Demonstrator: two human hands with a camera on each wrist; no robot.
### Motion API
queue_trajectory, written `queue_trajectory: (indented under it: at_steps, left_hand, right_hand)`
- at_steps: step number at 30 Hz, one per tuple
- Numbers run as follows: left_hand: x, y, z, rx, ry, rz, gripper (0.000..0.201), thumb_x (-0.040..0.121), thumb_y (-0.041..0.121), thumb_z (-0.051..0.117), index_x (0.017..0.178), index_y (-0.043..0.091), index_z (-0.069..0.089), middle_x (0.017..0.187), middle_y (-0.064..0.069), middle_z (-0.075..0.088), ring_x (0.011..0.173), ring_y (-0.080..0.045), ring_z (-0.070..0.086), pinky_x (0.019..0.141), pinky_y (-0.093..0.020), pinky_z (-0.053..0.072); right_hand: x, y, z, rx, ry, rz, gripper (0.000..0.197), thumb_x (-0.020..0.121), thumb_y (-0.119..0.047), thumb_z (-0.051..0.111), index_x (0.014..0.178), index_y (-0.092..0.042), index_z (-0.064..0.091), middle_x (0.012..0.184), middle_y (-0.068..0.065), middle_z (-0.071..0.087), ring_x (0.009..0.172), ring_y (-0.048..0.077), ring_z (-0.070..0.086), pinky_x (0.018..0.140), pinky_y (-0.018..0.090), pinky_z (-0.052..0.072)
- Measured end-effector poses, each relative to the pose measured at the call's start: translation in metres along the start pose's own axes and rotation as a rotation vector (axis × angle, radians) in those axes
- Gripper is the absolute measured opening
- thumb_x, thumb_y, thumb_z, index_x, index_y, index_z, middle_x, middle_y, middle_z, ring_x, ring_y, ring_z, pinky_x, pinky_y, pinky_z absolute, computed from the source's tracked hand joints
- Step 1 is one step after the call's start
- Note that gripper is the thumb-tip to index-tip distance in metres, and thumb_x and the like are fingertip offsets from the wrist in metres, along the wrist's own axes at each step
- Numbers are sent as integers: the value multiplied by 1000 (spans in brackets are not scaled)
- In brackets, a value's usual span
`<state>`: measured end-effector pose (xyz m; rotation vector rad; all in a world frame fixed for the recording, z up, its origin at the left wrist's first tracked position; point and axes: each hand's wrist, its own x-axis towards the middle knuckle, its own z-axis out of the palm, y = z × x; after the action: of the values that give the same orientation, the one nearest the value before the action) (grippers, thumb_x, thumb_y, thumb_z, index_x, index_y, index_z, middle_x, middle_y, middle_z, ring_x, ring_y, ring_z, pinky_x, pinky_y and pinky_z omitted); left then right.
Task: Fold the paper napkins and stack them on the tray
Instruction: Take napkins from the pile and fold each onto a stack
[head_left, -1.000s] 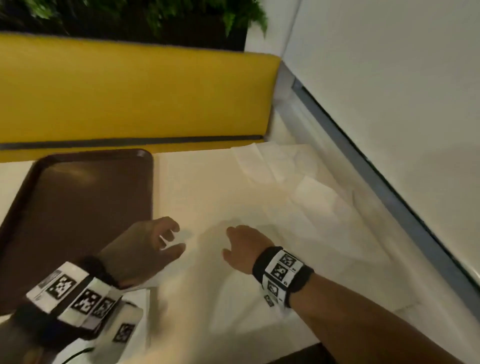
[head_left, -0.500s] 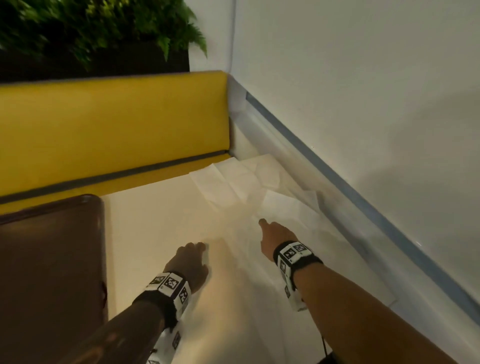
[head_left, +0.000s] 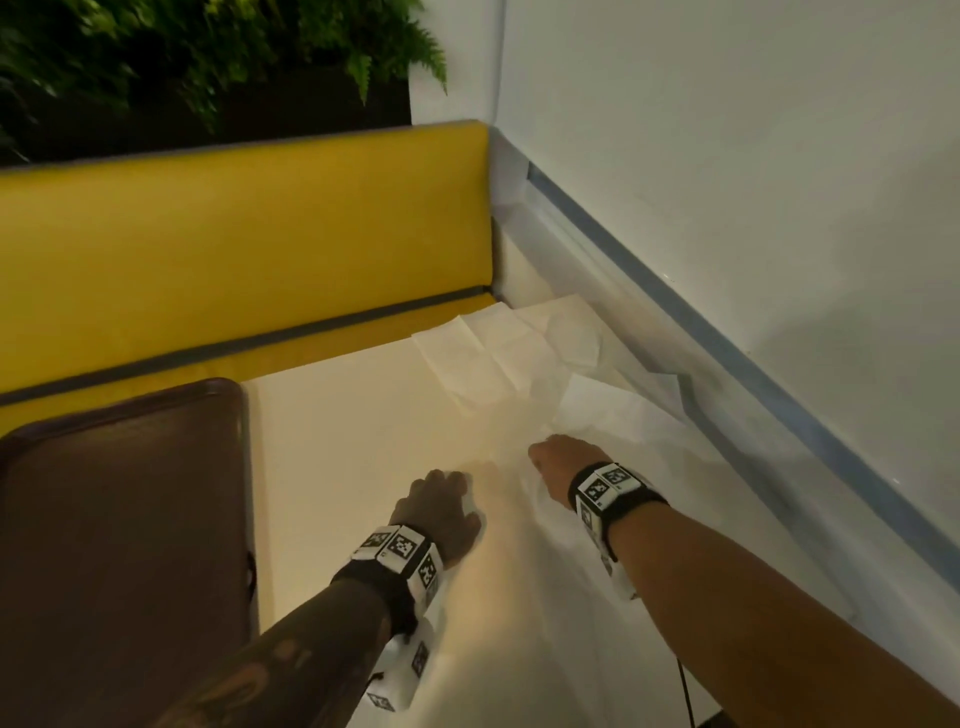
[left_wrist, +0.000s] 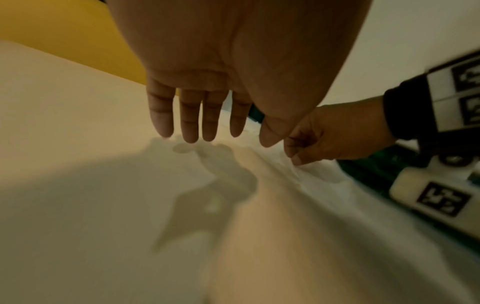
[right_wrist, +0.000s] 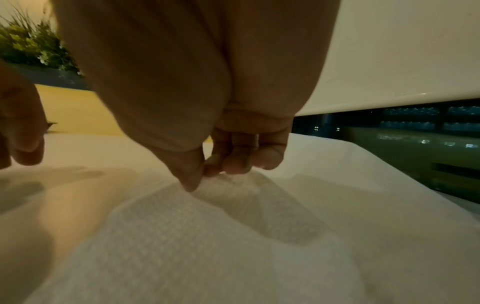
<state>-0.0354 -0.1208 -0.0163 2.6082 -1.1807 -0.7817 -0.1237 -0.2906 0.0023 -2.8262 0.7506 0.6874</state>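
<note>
Several white paper napkins (head_left: 498, 364) lie unfolded and overlapping on the cream table, toward the wall. My right hand (head_left: 558, 460) pinches the nearest napkin (right_wrist: 207, 236) between thumb and curled fingers (right_wrist: 233, 162); the sheet is puckered up at the pinch. My left hand (head_left: 441, 506) hovers just above the table with straight fingers (left_wrist: 192, 123) pointing down, a little left of the napkin's edge, holding nothing. The brown tray (head_left: 119, 519) sits at the left of the table; the part in view holds nothing.
A yellow bench back (head_left: 234, 234) runs behind the table, with green plants (head_left: 182, 52) above it. A white wall with a blue-grey ledge (head_left: 727, 353) bounds the table on the right. Bare tabletop (head_left: 337, 441) lies between tray and napkins.
Both hands have reached forward over the table toward the napkins. The right hand now pinches a napkin; the left hand has straightened its fingers. The view has swung right, so less tray shows.
</note>
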Motion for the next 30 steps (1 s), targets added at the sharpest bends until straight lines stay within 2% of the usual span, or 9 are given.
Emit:
queue_trajectory:
  at_steps: [6, 10, 16, 20, 23, 25, 27, 28, 30]
  left_hand:
    - [-9, 15, -12, -275, 81, 56, 67, 79, 53, 64, 133, 21, 40, 136, 1, 46, 122, -18, 45, 102, -32, 40]
    - [-16, 16, -33, -592, 13, 78, 98, 59, 54, 79, 139, 24, 31, 134, 3, 50, 120, -19, 49, 102, -39, 44]
    - [-58, 1, -80, -833, 129, 242, 43, 72, 22, 79, 111, 20, 62, 105, 0, 70, 96, -19, 65, 89, -40, 52]
    - [-90, -17, -118, -1065, 143, 288, 47, 73, 14, 77, 117, 18, 60, 109, -5, 70, 100, -22, 67, 85, -37, 56]
    - [-104, -35, -135, -1136, 183, 262, 61, 70, 20, 79, 124, 19, 50, 110, -4, 70, 102, -22, 67, 83, -41, 56]
    - [-114, -46, -139, -970, 317, 224, 83, 60, 44, 85, 127, 29, 39, 116, 5, 65, 110, -13, 61, 86, -36, 53]
    - [-127, -54, -138, -644, 514, 210, 98, 49, 69, 76, 129, 33, 32, 126, 13, 49, 119, -6, 48, 92, -32, 47]
    - [-134, -58, -135, -514, 584, 251, 100, 48, 76, 71, 129, 30, 33, 128, 14, 44, 121, -7, 44, 94, -34, 46]
    - [-145, -62, -125, -337, 651, 382, 95, 54, 83, 61, 127, 26, 39, 132, 12, 39, 128, -9, 36, 101, -39, 39]
  right_hand:
    - [-20, -12, -23, 42, 151, -135, 8, 94, -12, 50, 100, -17, 53, 92, -1, 44, 92, 22, 49, 87, 36, 48]
    - [-43, -33, -53, 142, 214, -255, 4, 95, -21, 51, 95, -24, 49, 90, 0, 49, 84, 23, 52, 80, 34, 49]
    - [-73, -55, -103, 428, 268, -418, 9, 93, -27, 59, 100, -27, 54, 87, -6, 60, 77, 10, 57, 72, 30, 49]
    - [-92, -60, -123, 540, 200, -459, 32, 90, -34, 65, 117, -37, 48, 80, -9, 55, 73, 3, 54, 68, 21, 43]
    - [-101, -63, -131, 707, 132, -558, 41, 92, -26, 64, 125, -41, 46, 92, 14, 68, 86, 18, 65, 86, 30, 53]
    - [-104, -67, -132, 795, 146, -629, 41, 94, -21, 61, 128, -39, 46, 85, 22, 67, 84, 31, 65, 87, 26, 52]
    - [-106, -74, -135, 844, 197, -677, 33, 96, -20, 59, 124, -35, 52, 81, 32, 59, 81, 46, 58, 83, 35, 53]
    - [-107, -78, -136, 863, 239, -691, 26, 96, -20, 58, 119, -32, 56, 78, 33, 56, 78, 46, 56, 78, 41, 51]
    - [-109, -87, -138, 873, 325, -702, 16, 96, -15, 58, 106, -26, 65, 78, 24, 60, 77, 38, 57, 72, 35, 49]
